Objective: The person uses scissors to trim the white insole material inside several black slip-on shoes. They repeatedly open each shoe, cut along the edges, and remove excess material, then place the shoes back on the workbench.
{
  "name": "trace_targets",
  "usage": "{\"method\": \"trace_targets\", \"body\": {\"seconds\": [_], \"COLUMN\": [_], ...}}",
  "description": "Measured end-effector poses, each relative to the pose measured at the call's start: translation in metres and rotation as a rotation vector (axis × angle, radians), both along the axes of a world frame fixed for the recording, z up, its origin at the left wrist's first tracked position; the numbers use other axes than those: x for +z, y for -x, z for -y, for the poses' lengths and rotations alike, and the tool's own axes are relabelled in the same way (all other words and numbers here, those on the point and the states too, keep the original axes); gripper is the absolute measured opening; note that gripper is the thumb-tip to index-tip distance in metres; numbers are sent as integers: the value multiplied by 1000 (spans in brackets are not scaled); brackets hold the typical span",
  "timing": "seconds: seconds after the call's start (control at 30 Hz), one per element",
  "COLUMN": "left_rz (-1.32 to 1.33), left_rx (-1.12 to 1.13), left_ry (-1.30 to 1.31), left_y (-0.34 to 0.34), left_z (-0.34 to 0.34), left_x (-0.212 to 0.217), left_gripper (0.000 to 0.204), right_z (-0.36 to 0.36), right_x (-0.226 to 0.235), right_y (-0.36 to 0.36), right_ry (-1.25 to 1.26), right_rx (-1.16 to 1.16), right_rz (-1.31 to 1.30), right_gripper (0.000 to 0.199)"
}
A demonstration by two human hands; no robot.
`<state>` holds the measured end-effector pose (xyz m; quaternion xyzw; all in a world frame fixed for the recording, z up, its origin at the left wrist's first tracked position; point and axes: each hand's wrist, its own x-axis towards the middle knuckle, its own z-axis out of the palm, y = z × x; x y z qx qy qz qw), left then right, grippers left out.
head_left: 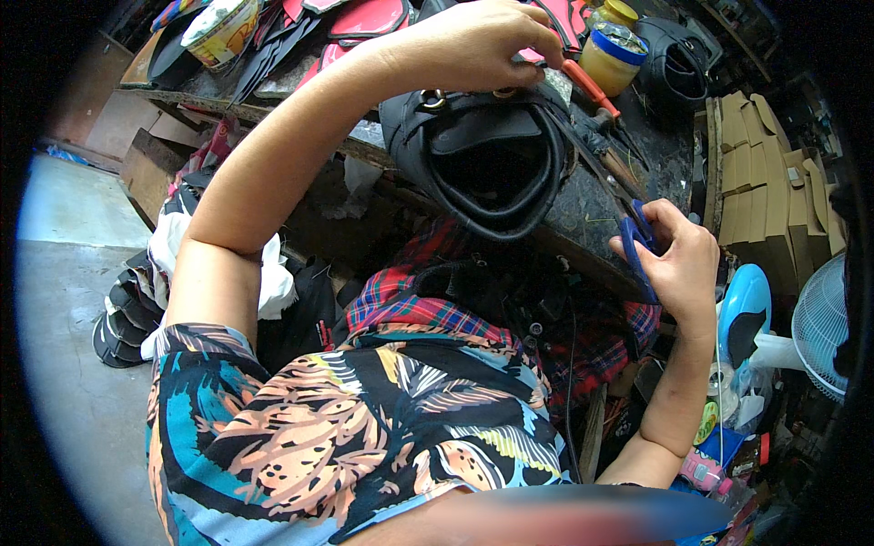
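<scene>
A black leather bag-like piece point(473, 196) lies on the worktable with its rounded mouth open toward me and metal rings along its upper edge. My left hand point(487, 41) reaches over its far side, fingers bent and pinched together; what they hold, if anything, is hidden. In my right hand point(678, 259) is a pair of scissors point(640, 241) with blue handles, gripped at the table's near right edge. Its blades point away toward the right side of the black piece. A red-handled tool point(590, 86) lies just right of my left hand.
A jar with a blue rim point(614, 62) and another black piece point(678, 59) stand at the far right. Red and black cut pieces point(364, 20) and a tub point(221, 35) crowd the far left. Stacked cardboard point(756, 173) and a fan point(819, 328) are on the right.
</scene>
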<state>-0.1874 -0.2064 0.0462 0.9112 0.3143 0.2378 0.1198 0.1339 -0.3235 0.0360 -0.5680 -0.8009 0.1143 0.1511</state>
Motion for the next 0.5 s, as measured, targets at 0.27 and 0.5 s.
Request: {"method": "trace_targets", "body": {"seconds": [0.27, 0.5], "left_rz": [12, -77], "left_rx": [-88, -109], "left_ry": [-3, -341], "left_y": [-1, -24], "left_z": [-1, -8], "left_x": [5, -12], "left_gripper": [23, 17], "right_z": [-1, -1], "right_x": [-2, -3], "right_y": [1, 1], "right_ry": [111, 241], "right_rx": [-11, -14], "right_rz": [-88, -159], "right_gripper": [32, 23]}}
